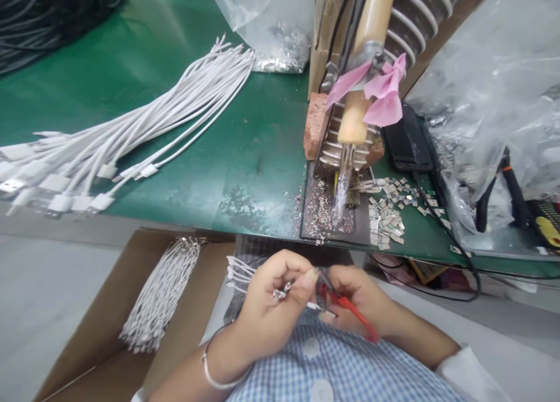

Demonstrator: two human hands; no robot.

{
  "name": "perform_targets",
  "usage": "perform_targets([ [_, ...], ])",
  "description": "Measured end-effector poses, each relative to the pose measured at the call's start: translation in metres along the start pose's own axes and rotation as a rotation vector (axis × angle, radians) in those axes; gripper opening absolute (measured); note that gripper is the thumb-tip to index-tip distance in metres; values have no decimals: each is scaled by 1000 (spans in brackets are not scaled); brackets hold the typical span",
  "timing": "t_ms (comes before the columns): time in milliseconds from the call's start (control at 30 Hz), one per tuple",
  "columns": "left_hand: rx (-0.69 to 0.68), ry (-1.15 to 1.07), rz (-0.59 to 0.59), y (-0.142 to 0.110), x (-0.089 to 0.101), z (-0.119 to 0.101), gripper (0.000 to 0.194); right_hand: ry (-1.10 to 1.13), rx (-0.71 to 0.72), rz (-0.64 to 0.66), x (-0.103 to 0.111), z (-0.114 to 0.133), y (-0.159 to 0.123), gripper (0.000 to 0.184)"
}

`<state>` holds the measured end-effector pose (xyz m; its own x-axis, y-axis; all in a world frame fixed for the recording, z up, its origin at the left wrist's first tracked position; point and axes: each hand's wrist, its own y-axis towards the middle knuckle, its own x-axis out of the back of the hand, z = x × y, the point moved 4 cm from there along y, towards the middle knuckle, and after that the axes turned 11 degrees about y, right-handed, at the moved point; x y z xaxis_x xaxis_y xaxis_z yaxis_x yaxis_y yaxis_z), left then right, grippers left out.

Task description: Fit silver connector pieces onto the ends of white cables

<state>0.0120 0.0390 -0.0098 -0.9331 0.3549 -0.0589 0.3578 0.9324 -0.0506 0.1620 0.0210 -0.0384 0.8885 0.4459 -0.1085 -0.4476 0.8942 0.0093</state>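
My left hand (277, 300) is closed around several white cables (238, 272). Their bare wire ends stick out between its fingers, and one cable tip is pinched between thumb and forefinger. Close beside it, my right hand (361, 300) grips red-handled pliers (356, 315). The dark jaws sit at the pinched cable end; whether they are closed on the wire is hidden by the fingers. Both hands are above the lap, just in front of the green table's (262, 174) edge.
A soldering iron (352, 122) hangs tip-down over a solder-spattered plate (361, 221), with small metal connectors (387, 221) alongside. White USB cables (166, 116) lie on the table's left. An open cardboard box (184, 320) holds more cables. Dark-handled pliers (511, 192) and plastic bags lie right.
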Motion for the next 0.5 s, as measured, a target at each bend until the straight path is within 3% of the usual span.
perform_targets([
  [67, 59, -53, 14, 0, 0, 0, 16, -308, 189, -205, 6, 7, 0, 36],
  [133, 114, -128, 52, 0, -2, 1, 19, -522, 337, -318, 7, 12, 0, 30],
  [333, 117, -285, 117, 1, -4, 5, 11, -576, 391, -317, 4, 13, 2, 26],
  [500, 100, -178, 85, 0, -3, 1, 11, -588, 412, -304, 4, 18, 4, 24],
])
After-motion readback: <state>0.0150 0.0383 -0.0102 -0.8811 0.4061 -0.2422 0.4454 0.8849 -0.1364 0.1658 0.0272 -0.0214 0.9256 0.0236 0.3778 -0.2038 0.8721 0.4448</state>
